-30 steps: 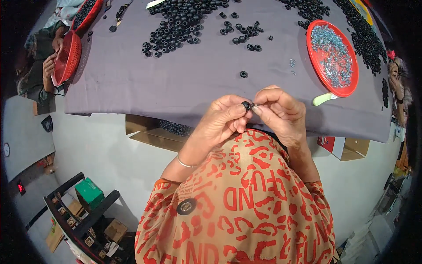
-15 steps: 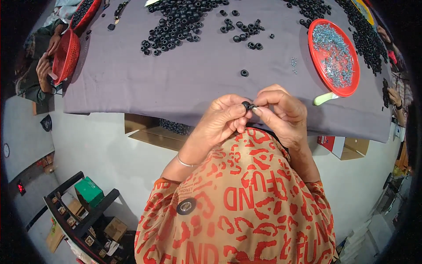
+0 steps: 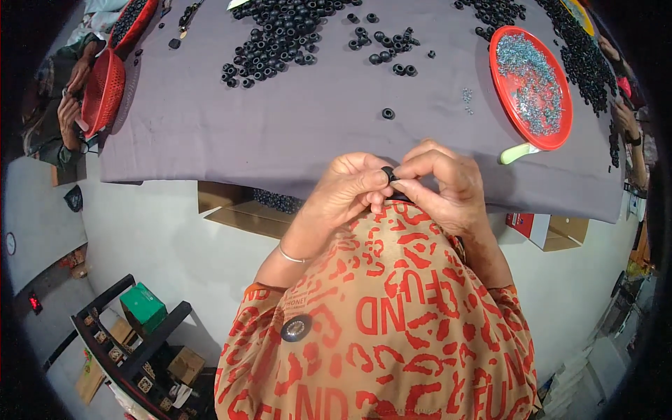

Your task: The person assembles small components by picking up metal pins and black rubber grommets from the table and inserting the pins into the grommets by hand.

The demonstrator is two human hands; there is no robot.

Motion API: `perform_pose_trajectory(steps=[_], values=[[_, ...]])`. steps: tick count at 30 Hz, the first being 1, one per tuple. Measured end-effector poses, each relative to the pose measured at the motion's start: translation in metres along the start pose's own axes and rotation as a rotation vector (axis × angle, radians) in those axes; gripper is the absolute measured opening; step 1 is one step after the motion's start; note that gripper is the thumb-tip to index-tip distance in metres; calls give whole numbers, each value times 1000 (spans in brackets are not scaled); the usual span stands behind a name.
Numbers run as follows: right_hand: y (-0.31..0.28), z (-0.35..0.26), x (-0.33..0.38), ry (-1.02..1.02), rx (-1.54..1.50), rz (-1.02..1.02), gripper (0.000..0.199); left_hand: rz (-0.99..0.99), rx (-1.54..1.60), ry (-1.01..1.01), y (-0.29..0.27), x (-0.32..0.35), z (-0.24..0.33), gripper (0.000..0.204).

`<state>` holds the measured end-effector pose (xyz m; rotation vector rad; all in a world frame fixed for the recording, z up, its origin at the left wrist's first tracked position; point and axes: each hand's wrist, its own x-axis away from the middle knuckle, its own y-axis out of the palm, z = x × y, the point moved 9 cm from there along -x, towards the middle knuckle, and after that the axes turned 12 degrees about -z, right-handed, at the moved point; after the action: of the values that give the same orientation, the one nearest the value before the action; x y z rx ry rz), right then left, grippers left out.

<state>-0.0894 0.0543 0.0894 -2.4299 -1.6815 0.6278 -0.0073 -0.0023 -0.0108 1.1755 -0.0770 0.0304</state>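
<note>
Just past the near edge of the table, my left hand [image 3: 348, 187] pinches a round black part [image 3: 388, 171] between thumb and fingers. My right hand [image 3: 448, 187] is closed, thumb and forefinger together, against the right side of that part. Whatever is between my right fingertips is hidden. A single black part with a hole in its top [image 3: 388, 113] lies on the grey cloth [image 3: 231, 133] beyond my hands. Farther off, a loose group of similar parts [image 3: 385, 56] and a large pile of them [image 3: 276, 42] spread over the cloth.
At the right, a red tray [image 3: 496, 77] holds small shiny metal pieces, with a pale green handle [image 3: 518, 153] beside it. Red baskets [image 3: 105, 91] stand at the left. Other people's hands [image 3: 68, 115] work at both sides. An open cardboard box [image 3: 248, 222] sits below the table edge.
My right hand has moved slightly left and in against the black part. The small dark piece that showed at its fingertips is now covered. My left hand has shifted slightly left.
</note>
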Motion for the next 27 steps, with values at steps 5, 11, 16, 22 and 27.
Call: perform_pose_trajectory(steps=[5, 11, 16, 22, 27], values=[[8, 4, 1, 19, 11, -76, 17, 34, -97, -60, -7, 2, 2, 12], [19, 19, 3, 191, -231, -204, 19, 21, -64, -137, -8, 6, -5, 12], [25, 25, -3, 243, -283, -413, 22, -117, -176, -247, 2, 3, -8, 16], [33, 29, 1, 243, -314, -541, 20, -40, -56, -224, 1, 8, -15, 18], [41, 26, 5, 247, -362, -587, 17, -16, -67, -216, 4, 16, -21, 17]])
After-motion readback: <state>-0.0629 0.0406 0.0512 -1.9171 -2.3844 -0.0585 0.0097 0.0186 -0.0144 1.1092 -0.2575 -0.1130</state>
